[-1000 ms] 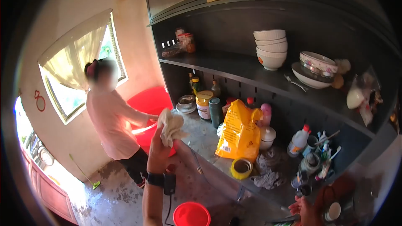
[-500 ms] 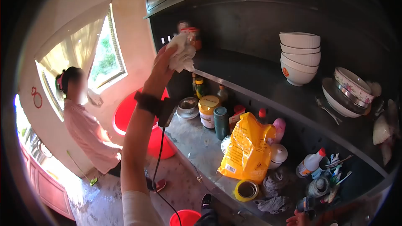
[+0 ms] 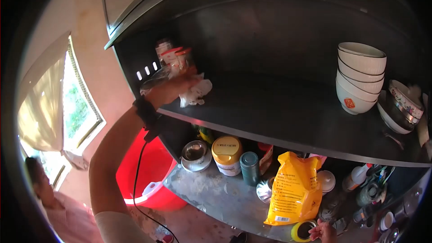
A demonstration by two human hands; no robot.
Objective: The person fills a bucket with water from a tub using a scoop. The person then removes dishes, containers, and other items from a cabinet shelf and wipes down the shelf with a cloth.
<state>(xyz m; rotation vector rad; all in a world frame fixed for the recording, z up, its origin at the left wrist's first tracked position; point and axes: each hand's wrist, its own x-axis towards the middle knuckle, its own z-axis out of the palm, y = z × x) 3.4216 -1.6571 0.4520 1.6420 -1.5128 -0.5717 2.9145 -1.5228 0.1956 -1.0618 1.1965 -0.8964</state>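
My left hand point(image 3: 173, 90), with a black band on its wrist, is closed on a crumpled white cloth point(image 3: 196, 92) at the left end of the dark upper shelf point(image 3: 270, 117). Just behind the fingers stand jars with red lids point(image 3: 173, 56), partly covered by the hand. At the lower edge of the view, my right hand point(image 3: 322, 231) has its fingers apart and holds nothing. It is beside a yellow roll point(image 3: 302, 231), below a yellow plastic bag point(image 3: 294, 189).
Stacked white bowls point(image 3: 360, 78) and patterned bowls point(image 3: 402, 103) stand on the shelf's right. Below are a yellow-lidded tub point(image 3: 227, 155), a green canister point(image 3: 249, 168) and bottles. A red basin point(image 3: 153, 171) and another person point(image 3: 58, 207) are at left.
My left hand has brought the cloth down onto the shelf beside the jars. The view has swung, so the person and window sit further left. My right hand is now near the yellow roll.
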